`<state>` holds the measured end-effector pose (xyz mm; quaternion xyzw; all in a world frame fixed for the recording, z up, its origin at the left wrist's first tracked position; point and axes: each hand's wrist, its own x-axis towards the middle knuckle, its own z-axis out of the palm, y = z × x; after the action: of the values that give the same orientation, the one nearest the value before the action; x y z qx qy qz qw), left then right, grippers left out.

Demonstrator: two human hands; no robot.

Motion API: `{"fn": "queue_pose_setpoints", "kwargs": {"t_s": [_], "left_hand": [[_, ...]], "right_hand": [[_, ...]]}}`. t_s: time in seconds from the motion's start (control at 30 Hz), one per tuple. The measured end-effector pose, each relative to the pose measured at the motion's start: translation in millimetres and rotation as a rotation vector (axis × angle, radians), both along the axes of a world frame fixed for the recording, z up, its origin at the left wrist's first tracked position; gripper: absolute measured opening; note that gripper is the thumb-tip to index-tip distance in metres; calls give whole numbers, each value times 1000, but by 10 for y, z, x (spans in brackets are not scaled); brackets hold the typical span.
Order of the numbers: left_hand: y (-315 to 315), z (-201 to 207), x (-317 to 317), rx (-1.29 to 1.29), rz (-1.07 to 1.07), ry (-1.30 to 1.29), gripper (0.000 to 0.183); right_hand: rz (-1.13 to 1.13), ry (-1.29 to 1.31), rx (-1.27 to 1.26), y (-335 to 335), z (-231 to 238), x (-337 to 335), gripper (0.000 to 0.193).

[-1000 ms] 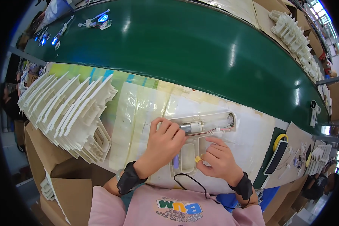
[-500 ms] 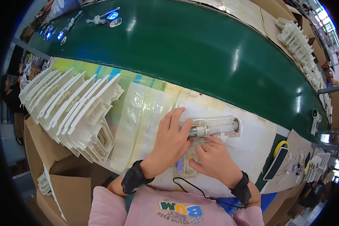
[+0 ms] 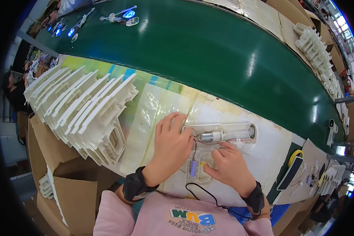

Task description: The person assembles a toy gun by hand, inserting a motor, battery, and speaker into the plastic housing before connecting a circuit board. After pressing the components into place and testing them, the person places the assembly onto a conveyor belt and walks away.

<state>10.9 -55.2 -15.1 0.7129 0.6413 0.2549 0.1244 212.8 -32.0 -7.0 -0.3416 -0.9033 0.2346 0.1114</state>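
Note:
A long white plastic housing [image 3: 234, 128] lies on the worktop in front of me, with a silver motor [image 3: 211, 136] seated in it. Thin red and dark wires run along its near side and down to a purple cylindrical battery [image 3: 193, 168]. My left hand [image 3: 171, 139] is at the housing's left end, fingers stretched and somewhat apart, with nothing visible in it. Curled fingers of my right hand [image 3: 230, 169] rest on the housing's near edge by the wires. Its thumb lies beside a small yellow piece [image 3: 203, 163]; the palm side is hidden.
Nested white plastic shells [image 3: 82, 114] stand at the left above an open cardboard box [image 3: 74, 196]. Beyond runs a green conveyor belt [image 3: 192, 51] carrying blue-lit assemblies [image 3: 122, 15]. At right are a phone [image 3: 290, 173] and yellow tape roll [image 3: 295, 157]. A black cable [image 3: 202, 192] lies near me.
My left hand has drawn back leftward off the motor, uncovering it and the wires to the battery. My right hand stays at the housing's near edge. The whole view has shifted slightly.

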Motion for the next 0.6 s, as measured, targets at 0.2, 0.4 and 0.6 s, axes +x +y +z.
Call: {"fn": "queue_pose_setpoints", "kwargs": {"t_s": [0.2, 0.4, 0.6], "left_hand": [[45, -30, 78, 8, 47, 17, 25], [55, -16, 0, 24, -89, -23, 18], [-69, 77, 33, -11, -133, 106, 10]], "right_hand": [[-19, 11, -11, -41, 1, -7, 31], [-19, -6, -22, -56, 17, -38, 32], [-37, -62, -62, -65, 61, -84, 34]]}}
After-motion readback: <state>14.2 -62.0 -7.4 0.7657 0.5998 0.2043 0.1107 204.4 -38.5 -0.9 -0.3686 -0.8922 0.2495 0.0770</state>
